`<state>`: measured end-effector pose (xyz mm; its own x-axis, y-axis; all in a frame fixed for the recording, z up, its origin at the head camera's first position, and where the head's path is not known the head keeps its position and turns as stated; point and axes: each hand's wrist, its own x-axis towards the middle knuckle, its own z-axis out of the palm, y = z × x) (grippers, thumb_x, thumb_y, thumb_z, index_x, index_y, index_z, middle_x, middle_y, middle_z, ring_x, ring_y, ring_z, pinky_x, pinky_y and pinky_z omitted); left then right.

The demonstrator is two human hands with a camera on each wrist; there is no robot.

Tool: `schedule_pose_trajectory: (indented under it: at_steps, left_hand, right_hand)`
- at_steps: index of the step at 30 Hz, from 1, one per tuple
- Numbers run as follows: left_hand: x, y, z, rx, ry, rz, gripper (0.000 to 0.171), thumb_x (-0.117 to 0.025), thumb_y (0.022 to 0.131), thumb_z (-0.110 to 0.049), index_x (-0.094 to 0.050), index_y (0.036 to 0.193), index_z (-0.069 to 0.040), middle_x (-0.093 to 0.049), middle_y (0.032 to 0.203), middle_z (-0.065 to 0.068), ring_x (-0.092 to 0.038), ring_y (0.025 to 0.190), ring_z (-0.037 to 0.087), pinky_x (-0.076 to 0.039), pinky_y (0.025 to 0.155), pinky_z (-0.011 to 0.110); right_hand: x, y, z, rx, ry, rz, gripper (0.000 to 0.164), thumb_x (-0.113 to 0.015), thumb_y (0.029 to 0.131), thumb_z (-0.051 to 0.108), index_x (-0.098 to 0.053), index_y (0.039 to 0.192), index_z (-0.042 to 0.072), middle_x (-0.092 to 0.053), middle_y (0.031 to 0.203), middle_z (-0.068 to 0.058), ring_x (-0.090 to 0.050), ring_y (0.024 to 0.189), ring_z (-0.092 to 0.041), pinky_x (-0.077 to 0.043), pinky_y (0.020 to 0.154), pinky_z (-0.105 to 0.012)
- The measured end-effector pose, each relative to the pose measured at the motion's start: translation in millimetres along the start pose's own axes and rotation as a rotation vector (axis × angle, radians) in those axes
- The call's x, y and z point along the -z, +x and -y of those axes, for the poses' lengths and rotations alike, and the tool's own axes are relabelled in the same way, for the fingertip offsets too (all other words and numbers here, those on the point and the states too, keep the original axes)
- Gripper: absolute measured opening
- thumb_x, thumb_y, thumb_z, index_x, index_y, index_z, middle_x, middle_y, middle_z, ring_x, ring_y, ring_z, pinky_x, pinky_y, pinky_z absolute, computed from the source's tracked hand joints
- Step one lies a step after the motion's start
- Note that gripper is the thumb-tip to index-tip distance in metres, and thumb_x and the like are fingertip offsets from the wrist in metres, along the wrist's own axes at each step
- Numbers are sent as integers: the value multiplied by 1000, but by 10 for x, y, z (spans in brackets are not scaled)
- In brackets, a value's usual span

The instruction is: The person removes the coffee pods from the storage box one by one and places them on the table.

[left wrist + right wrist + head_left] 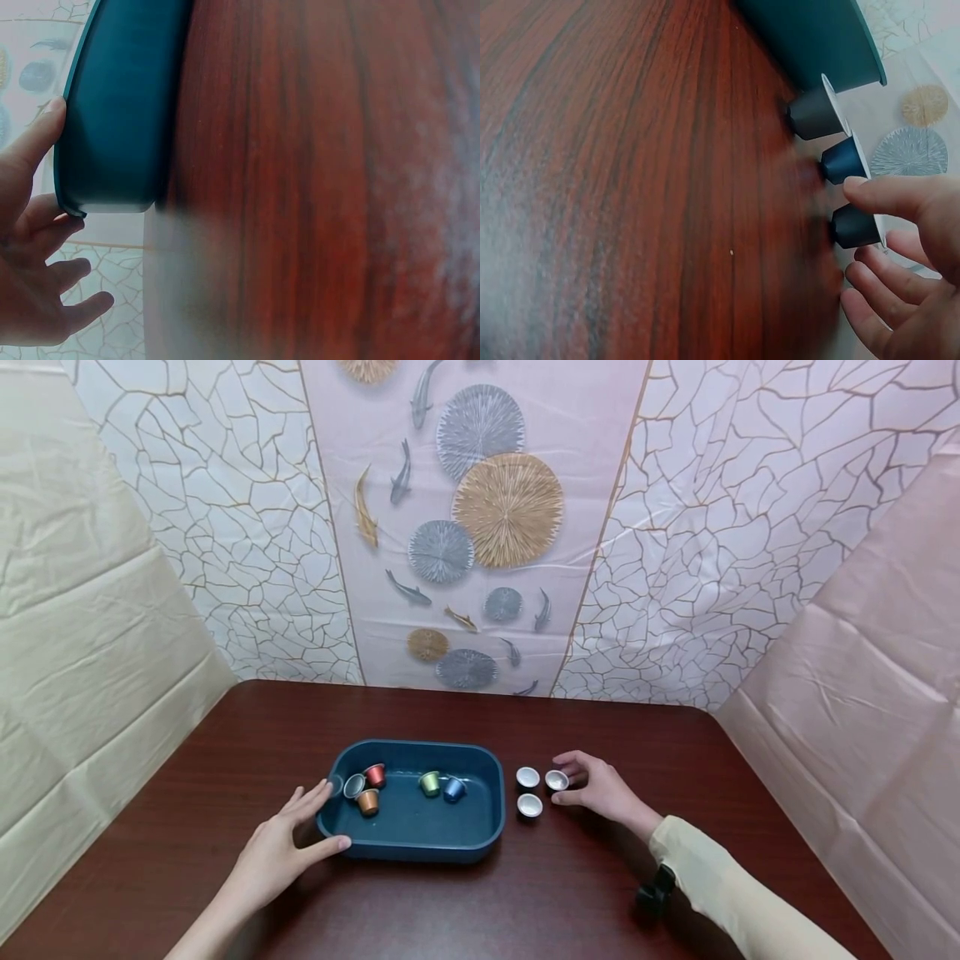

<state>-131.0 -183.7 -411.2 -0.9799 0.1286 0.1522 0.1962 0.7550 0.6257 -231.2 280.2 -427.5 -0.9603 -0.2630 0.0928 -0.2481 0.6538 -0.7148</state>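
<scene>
Teal tray touches the left grip, spread apart, while the right grip, also apart, straddles a dark pod.

- Table: dark red-brown, wood-grained, spreading below the left hand and the right hand.
- Pale panel: upright, beyond the hands and between them, printed with gold and grey discs and fish.
- White panel: gold crackle lines, beyond the left hand; its match beyond the right.
- Cream cloth: creased, left of the left hand.
- Pinkish cloth: creased, right of the right hand.
</scene>
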Motion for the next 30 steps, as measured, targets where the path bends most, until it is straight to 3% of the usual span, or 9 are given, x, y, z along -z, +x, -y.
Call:
schedule_pose_trajectory:
  at_steps: [8, 17, 24, 30]
  left_hand:
    - [8, 4, -2, 0, 5, 6, 87, -76, 79, -54, -45, 149, -14, -44, 155, 9, -29, 147, 46, -39, 100, 72]
    - [2, 4, 3, 8, 4, 7, 85, -78, 80, -50, -45, 149, -14, -44, 155, 9, -29, 147, 46, -39, 100, 72]
    - [-1, 6, 13, 5, 6, 4, 87, -77, 79, -54, -45, 150, -14, -45, 155, 10, -30, 147, 45, -40, 101, 71]
    - [2, 15, 8, 13, 24, 7, 89, -76, 78, -57, -44, 150, -14, -44, 155, 10, -31, 147, 45, -40, 100, 72]
  right_hand:
    - [63, 15, 19, -8, -6, -11, 59, -85, 76, 17, -59, 127, 1, -71, 109, -16, -70, 99, -27, -55, 89, -44]
    - [190, 104, 194, 5, -10, -21, 54, -81, 82, 22, -59, 128, 5, -68, 116, -21, -67, 107, -34, -52, 94, -49]
    - [250, 213, 412, 58, -31, 14, 50, -80, 84, 22, -60, 127, 7, -67, 120, -22, -65, 110, -36, -52, 96, -51]
    - [241, 273, 571, 82, -24, 74, 50, -79, 84, 24, -61, 128, 10, -68, 119, -15, -64, 112, -36, -52, 97, -50]
